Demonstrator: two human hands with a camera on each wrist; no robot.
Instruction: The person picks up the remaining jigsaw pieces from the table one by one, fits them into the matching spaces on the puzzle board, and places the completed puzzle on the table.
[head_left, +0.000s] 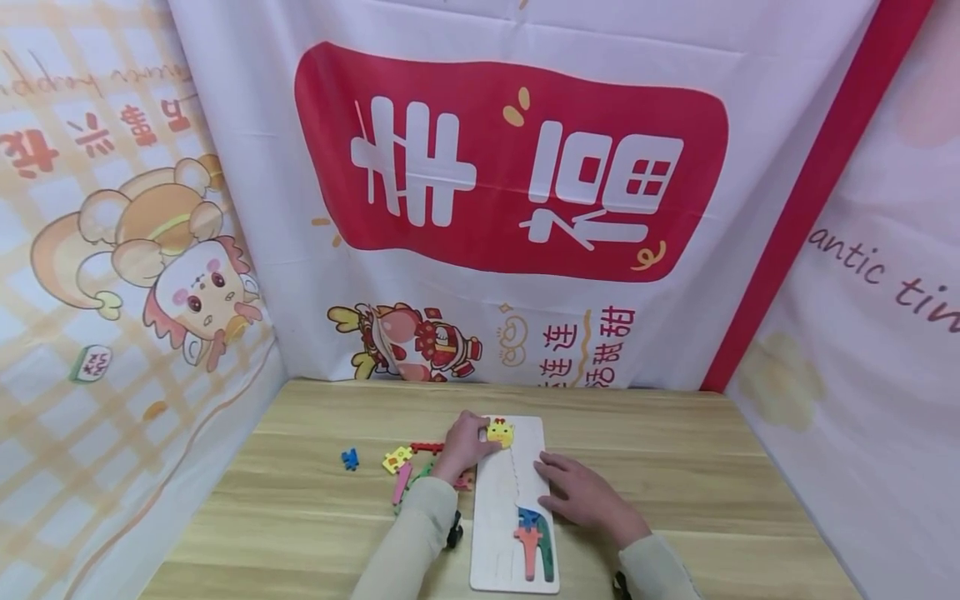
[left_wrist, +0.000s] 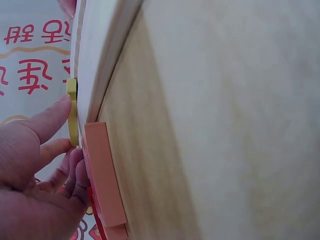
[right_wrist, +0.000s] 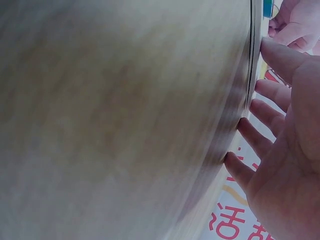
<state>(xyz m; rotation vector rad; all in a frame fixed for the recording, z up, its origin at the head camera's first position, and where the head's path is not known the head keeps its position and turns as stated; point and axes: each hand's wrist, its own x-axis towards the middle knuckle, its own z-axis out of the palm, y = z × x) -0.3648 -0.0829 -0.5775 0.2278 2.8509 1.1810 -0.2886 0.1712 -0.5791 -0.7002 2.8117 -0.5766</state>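
A pale wooden puzzle board (head_left: 495,508) lies lengthwise on the table. At its far end sits a yellow giraffe-head puzzle piece (head_left: 500,432), pinched between thumb and finger of my left hand (head_left: 461,446). The left wrist view shows the yellow piece (left_wrist: 73,120) edge-on under those fingertips. My right hand (head_left: 585,497) rests along the board's right edge, its fingers extended and touching the rim and table. Near the board's close end lie a blue piece (head_left: 528,519), an orange leg-shaped piece (head_left: 528,552) and a green piece (head_left: 547,554), fitted together.
Loose puzzle pieces lie left of the board: a small blue one (head_left: 350,459), a yellow one (head_left: 397,459), a pink one (head_left: 402,483) and a red one (head_left: 427,447). My left forearm partly covers the pile. Printed cloth (head_left: 510,167) hangs behind the table.
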